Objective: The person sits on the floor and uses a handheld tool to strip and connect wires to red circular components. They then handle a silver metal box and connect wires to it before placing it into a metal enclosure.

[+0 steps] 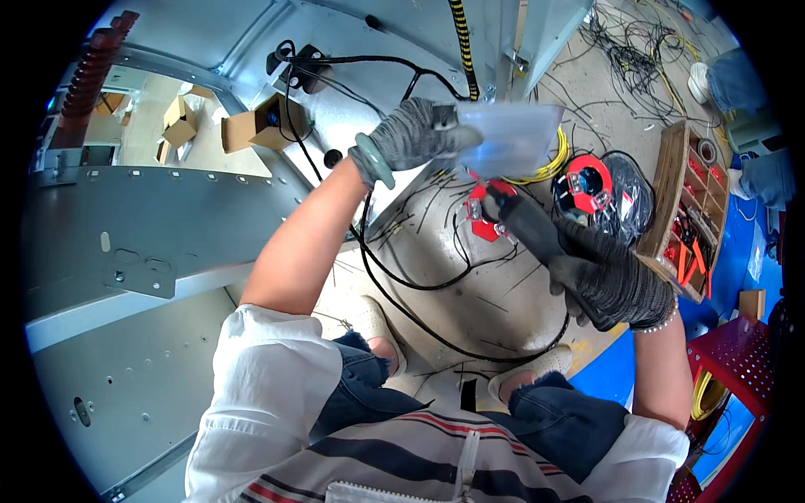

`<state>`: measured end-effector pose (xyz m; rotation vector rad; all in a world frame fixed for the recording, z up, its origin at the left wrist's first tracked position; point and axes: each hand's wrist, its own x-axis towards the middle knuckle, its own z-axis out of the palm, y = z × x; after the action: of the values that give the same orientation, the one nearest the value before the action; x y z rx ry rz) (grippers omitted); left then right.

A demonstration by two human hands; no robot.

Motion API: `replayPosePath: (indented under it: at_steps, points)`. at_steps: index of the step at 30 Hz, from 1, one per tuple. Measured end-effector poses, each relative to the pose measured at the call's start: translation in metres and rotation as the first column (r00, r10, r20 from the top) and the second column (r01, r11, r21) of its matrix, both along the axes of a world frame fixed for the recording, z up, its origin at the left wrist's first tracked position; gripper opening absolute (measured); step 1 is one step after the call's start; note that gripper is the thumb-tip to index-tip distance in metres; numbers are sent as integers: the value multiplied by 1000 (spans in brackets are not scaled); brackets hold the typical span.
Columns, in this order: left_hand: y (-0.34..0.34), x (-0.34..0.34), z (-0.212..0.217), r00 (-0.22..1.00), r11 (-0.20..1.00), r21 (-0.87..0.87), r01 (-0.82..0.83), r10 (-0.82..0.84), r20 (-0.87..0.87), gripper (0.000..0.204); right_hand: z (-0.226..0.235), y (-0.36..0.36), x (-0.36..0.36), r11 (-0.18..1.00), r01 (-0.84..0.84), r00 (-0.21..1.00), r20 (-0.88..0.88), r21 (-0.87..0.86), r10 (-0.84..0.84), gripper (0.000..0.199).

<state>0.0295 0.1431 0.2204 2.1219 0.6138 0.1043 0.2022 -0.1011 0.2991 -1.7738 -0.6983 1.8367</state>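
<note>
My left hand [407, 138], in a grey knit glove, is closed on one end of a translucent plastic piece [516, 138], blurred, with its thumb on top. Whether this is a flat cover or a shallow box I cannot tell. In my right hand [608, 277], also gloved, is a black, thick-bodied tool [530, 225], shaped like an electric screwdriver. Its narrow end points up and left, just below the plastic piece. Under the tool, on the floor, lies a red part with clear pieces [484, 214]. A similar red ring [589, 183] lies farther right.
A grey metal cabinet frame [176, 218] stands at the left. Black cables [402, 310] loop from it across the floor by my feet. Wooden tray with tools [671, 218] and a red perforated rack [729, 360] at right. Loose wires [637, 50] and another person's legs [738, 84] farther off.
</note>
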Motion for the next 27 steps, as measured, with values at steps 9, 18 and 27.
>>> replayPosePath:
  at_steps: [9,18,27]
  points:
    - [96,-17,-5,712,996,58,62,-3,-702,12,-52,-4,23,983,-157,981,98,-96,166,54]
    - [170,-60,-5,660,652,-142,-744,685,-309,39,-105,-9,26,979,34,998,-40,-199,-42,47]
    - [240,-26,-72,88,-9,-600,-800,987,-133,23,-140,-29,15,916,240,958,-75,-321,-277,35]
